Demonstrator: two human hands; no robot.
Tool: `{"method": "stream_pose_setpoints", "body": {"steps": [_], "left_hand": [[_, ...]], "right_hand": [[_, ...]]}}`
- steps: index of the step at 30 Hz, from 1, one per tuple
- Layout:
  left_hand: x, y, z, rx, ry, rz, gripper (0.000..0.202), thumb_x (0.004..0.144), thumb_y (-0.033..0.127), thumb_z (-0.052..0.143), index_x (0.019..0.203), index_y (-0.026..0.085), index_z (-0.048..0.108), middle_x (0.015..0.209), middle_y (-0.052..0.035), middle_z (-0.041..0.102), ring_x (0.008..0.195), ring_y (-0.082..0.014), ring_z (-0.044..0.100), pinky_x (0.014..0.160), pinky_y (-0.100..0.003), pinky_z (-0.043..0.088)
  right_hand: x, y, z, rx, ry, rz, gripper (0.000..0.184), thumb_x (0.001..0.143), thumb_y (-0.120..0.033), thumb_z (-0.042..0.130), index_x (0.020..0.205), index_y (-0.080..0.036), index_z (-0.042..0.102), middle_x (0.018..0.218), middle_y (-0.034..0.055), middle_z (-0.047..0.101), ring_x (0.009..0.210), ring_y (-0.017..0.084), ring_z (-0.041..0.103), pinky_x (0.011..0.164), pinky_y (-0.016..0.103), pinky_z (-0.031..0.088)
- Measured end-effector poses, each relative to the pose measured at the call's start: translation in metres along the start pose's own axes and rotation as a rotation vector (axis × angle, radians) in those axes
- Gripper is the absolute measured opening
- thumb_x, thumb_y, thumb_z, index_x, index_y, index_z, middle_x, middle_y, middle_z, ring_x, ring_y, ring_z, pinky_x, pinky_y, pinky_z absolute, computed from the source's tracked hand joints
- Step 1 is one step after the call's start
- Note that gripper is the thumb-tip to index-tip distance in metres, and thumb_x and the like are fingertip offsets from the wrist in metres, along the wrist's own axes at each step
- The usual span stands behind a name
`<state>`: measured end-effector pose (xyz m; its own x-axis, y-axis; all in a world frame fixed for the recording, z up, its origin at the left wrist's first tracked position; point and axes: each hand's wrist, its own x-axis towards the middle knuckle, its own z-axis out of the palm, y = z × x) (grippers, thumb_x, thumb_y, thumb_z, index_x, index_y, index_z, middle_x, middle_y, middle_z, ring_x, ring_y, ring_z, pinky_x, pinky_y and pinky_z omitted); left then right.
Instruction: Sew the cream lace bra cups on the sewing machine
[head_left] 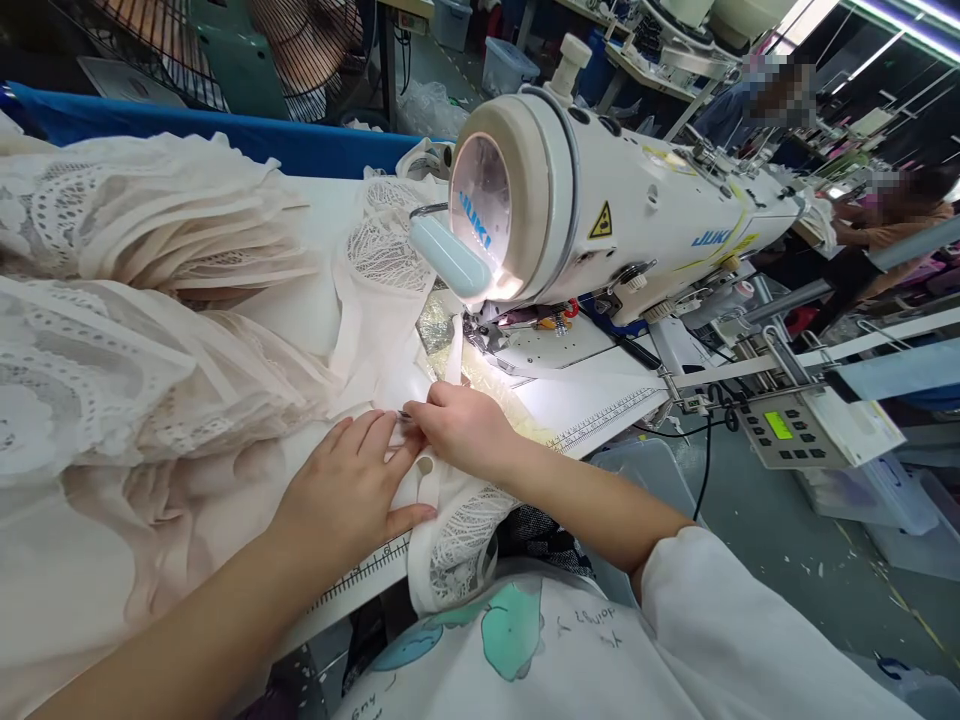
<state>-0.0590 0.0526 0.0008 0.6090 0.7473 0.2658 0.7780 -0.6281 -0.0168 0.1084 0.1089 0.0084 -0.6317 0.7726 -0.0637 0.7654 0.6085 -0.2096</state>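
Observation:
A white lace garment (386,245) lies in front of the sewing machine (637,205), its lower lace part (465,545) hanging over the table's front edge. My left hand (341,485) rests on the garment, fingers stretched out and thumb apart, pressing the cloth. Right beside its fingertips, my right hand (469,425) is closed at the garment's edge. A small dark, shiny bit shows at its fingertips; what it belongs to is hidden. A narrow white strip (456,350) stands up near the presser foot (484,335), left of my right hand's forearm.
Piles of cream lace pieces (150,370) cover the table's left side. A ruler strip (607,415) runs along the front edge. A control box (810,425) and tape guide sit at the right. Behind stand a fan (240,60) and other people (892,230) at machines.

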Motion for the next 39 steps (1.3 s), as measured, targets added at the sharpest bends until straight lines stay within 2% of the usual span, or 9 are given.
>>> {"method": "stream_pose_setpoints", "body": {"steps": [8,14,21,24,27,29,32,36,39], "left_hand": [[-0.001,0.0,0.001,0.034,0.024,0.004,0.071,0.065,0.061,0.075,0.113,0.008,0.069,0.106,-0.0253,0.064,0.103,-0.0407,0.059,0.086,-0.052,0.05],[0.0,0.002,0.0,0.02,-0.083,-0.041,0.077,0.067,0.06,0.075,0.126,0.011,0.064,0.11,-0.0246,0.064,0.108,-0.0416,0.058,0.088,-0.052,0.05],[-0.001,0.002,0.003,0.012,-0.042,-0.035,0.079,0.065,0.058,0.077,0.125,0.008,0.064,0.113,-0.0279,0.064,0.11,-0.0437,0.058,0.091,-0.056,0.048],[-0.002,0.002,0.003,0.016,-0.029,-0.029,0.076,0.068,0.058,0.075,0.125,0.008,0.063,0.125,-0.0289,0.06,0.113,-0.0462,0.056,0.089,-0.06,0.047],[-0.005,0.001,0.005,0.038,0.005,-0.011,0.073,0.072,0.058,0.07,0.123,0.005,0.063,0.13,-0.028,0.058,0.116,-0.0469,0.053,0.091,-0.063,0.044],[-0.007,-0.001,0.008,0.02,0.035,0.027,0.075,0.077,0.059,0.065,0.121,-0.001,0.062,0.126,-0.0298,0.059,0.116,-0.0441,0.054,0.096,-0.058,0.043],[-0.009,-0.003,0.012,-0.037,0.021,0.062,0.078,0.083,0.061,0.055,0.122,-0.007,0.058,0.123,-0.0312,0.06,0.117,-0.0408,0.053,0.098,-0.049,0.044],[-0.008,-0.002,0.013,-0.063,-0.047,-0.003,0.08,0.078,0.064,0.059,0.13,0.002,0.057,0.127,-0.0265,0.06,0.12,-0.0414,0.051,0.099,-0.052,0.043],[-0.006,0.0,0.011,-0.067,-0.067,-0.038,0.078,0.074,0.061,0.065,0.13,0.008,0.058,0.125,-0.0245,0.061,0.117,-0.0419,0.053,0.097,-0.054,0.045]], "right_hand": [[-0.005,-0.002,-0.013,-0.074,-0.08,-0.03,0.022,0.093,-0.021,0.043,0.099,-0.017,0.063,0.088,0.0052,0.056,0.067,0.015,0.04,0.052,0.028,0.019],[-0.018,0.006,-0.024,-0.133,-0.144,0.02,0.023,0.092,-0.018,0.042,0.094,-0.014,0.064,0.085,0.0063,0.055,0.064,0.015,0.036,0.052,0.029,0.018],[-0.019,0.01,-0.02,-0.033,-0.016,0.03,0.024,0.092,-0.021,0.041,0.103,-0.017,0.062,0.085,0.0046,0.055,0.064,0.015,0.039,0.053,0.027,0.022],[-0.016,0.009,-0.017,0.098,0.053,0.04,0.023,0.093,-0.021,0.04,0.097,-0.015,0.061,0.085,0.0057,0.057,0.07,0.015,0.046,0.058,0.026,0.031],[-0.013,0.011,-0.016,0.273,0.061,0.032,0.019,0.094,-0.021,0.04,0.091,-0.014,0.058,0.083,0.0052,0.06,0.074,0.014,0.051,0.066,0.024,0.038],[-0.012,0.016,-0.015,0.325,0.039,0.028,0.017,0.095,-0.021,0.041,0.092,-0.015,0.056,0.084,0.0049,0.062,0.075,0.014,0.053,0.068,0.024,0.039],[-0.01,0.024,-0.012,0.283,0.036,0.03,0.015,0.094,-0.022,0.043,0.092,-0.016,0.057,0.086,0.006,0.064,0.078,0.016,0.055,0.071,0.026,0.039],[-0.012,0.024,-0.01,0.199,0.108,0.013,0.017,0.093,-0.021,0.044,0.088,-0.016,0.059,0.086,0.0064,0.063,0.079,0.016,0.053,0.07,0.027,0.038],[-0.014,0.015,-0.007,0.11,0.135,0.045,0.021,0.093,-0.025,0.043,0.088,-0.017,0.062,0.084,0.0054,0.059,0.072,0.015,0.048,0.059,0.025,0.032]]}}
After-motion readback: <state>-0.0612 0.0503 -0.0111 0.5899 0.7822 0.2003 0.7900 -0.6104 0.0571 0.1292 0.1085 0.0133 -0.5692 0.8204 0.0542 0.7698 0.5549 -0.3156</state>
